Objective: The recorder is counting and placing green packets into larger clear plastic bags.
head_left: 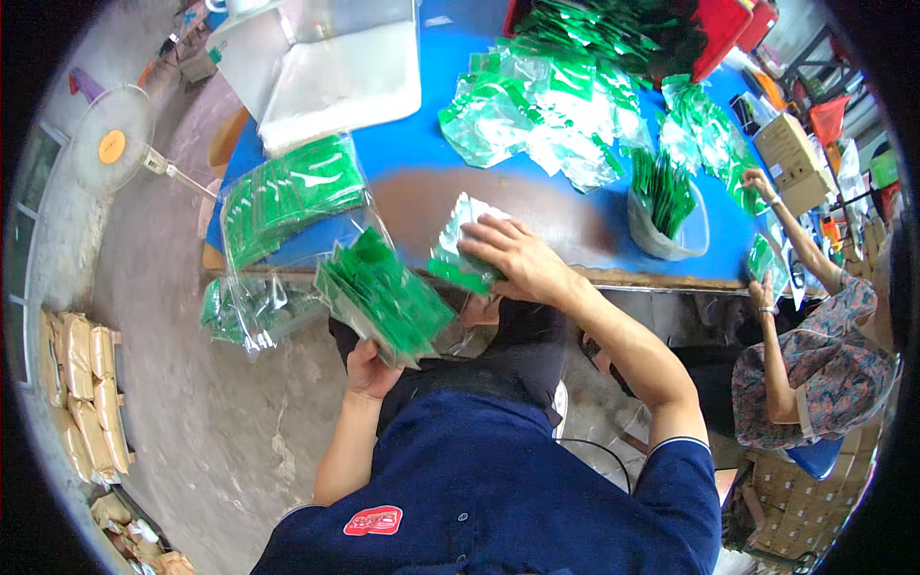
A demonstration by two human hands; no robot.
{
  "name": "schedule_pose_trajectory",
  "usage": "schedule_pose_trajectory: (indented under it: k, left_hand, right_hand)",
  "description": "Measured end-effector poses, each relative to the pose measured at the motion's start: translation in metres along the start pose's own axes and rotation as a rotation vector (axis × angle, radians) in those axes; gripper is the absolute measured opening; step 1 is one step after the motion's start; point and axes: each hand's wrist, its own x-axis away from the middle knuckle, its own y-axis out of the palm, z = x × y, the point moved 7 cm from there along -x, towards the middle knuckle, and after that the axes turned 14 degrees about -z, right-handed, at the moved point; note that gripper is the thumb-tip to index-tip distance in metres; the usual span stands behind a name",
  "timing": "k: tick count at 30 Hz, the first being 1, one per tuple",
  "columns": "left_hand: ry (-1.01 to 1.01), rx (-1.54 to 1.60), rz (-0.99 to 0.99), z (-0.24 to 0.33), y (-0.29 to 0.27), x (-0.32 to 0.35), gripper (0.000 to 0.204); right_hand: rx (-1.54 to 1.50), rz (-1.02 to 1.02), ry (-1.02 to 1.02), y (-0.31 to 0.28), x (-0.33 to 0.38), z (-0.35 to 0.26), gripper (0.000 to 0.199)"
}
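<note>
A thick bundle of flat green plastic packets (388, 297) is in my left hand (372, 369), gripped at its lower edge in front of the table. My right hand (522, 259) has its fingers curved over a smaller white-and-green bundle of packets (458, 235) at the table's front edge; its thumb is hidden. Left of it, a clear plastic bag (235, 225) wraps around rows of green packets (297, 192) on the table. Part of another clear bag with green contents (259, 311) hangs below the edge.
The blue table (402, 163) has a brown worn patch. Loose green packets (565, 105), a red crate (724, 34), a clear tub (671, 240) and a white tray (340, 86) stand on it. A co-worker (815, 374) handles packets at right. A fan (113, 144) stands left.
</note>
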Motion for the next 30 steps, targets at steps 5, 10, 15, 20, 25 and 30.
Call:
schedule_pose_trajectory:
  k: [5, 10, 15, 20, 25, 30]
  left_hand:
    - [0.075, -0.264, 0.204, -0.004, 0.039, -0.031, 0.055]
    - [0.079, -0.511, 0.354, -0.027, 0.047, -0.048, 0.051]
    - [0.195, -0.364, 0.086, -0.031, 0.061, -0.057, 0.073]
    - [0.021, -0.522, 0.295, -0.014, 0.053, -0.055, 0.062]
    - [-0.012, -0.116, 0.230, -0.025, 0.023, -0.035, 0.059]
    - [-0.080, 0.047, 0.170, -0.029, -0.007, -0.020, 0.062]
  right_hand:
    - [-0.357, 0.335, 0.448, -0.046, 0.031, 0.012, 0.014]
    - [-0.783, 0.184, 0.323, -0.037, -0.009, -0.061, 0.044]
    - [-1.575, 0.090, 0.463, 0.023, -0.030, -0.060, 0.066]
    - [-1.265, 0.110, 0.384, -0.011, -0.053, 0.051, 0.064]
    - [0.044, 0.132, 0.938, -0.010, -0.066, 0.181, 0.096]
    - [0.035, 0.053, 0.861, 0.009, -0.028, 0.130, 0.097]
